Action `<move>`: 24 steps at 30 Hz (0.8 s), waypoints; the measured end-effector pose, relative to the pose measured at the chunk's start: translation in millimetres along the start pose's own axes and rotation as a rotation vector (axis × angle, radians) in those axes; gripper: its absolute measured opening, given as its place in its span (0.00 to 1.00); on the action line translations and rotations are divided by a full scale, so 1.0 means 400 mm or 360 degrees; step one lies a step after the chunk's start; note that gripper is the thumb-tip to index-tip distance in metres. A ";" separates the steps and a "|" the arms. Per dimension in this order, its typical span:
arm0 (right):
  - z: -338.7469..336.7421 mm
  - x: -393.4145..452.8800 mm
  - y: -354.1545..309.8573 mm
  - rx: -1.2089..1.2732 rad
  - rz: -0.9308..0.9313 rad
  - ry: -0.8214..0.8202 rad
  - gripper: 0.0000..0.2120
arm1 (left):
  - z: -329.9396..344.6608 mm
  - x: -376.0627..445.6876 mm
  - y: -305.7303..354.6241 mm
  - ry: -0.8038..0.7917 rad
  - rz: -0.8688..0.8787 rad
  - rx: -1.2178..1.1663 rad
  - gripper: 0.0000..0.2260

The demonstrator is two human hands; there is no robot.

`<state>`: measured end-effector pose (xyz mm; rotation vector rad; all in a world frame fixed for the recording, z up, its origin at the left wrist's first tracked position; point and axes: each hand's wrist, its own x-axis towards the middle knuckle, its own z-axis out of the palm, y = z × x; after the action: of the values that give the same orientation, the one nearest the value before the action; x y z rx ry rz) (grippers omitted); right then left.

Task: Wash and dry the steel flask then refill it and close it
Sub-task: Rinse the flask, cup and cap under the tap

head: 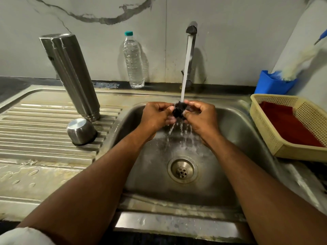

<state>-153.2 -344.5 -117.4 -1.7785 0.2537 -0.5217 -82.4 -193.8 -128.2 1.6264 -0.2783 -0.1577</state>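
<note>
The steel flask (pixel 70 75) stands upside down on the ribbed draining board (pixel 35 138), with its steel cup lid (pixel 81 131) upside down in front of it. Over the sink basin (pixel 238 131), my left hand (pixel 155 114) and my right hand (pixel 200 117) together grip a small black part, probably the flask's stopper (pixel 179 110), under the running water. The stream falls from the tap (pixel 191 30) onto the black part and splashes down toward the drain (pixel 182 171). My fingers hide most of the part.
A clear plastic water bottle (pixel 133 61) with a teal cap stands against the wall behind the sink. On the right sit a cream basket (pixel 269 128) with a red cloth (pixel 290 124) and a blue holder (pixel 272 84) with a brush. The draining board is wet.
</note>
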 end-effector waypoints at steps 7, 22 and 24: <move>-0.003 0.008 -0.007 0.0006 -0.0086 -0.0102 0.24 | 0.015 -0.007 -0.006 0.0123 0.0276 0.0281 0.08; -0.008 0.025 -0.003 0.0145 0.0139 0.0065 0.22 | 0.005 -0.005 -0.017 -0.0027 0.0305 0.0202 0.18; -0.012 0.029 -0.005 0.0299 0.0231 0.0065 0.23 | 0.002 -0.008 -0.014 -0.0037 0.0238 0.0146 0.16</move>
<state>-145.6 -353.0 -112.2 -1.5553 0.3485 -0.4627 -85.2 -193.5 -134.2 1.6882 -0.4287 -0.0504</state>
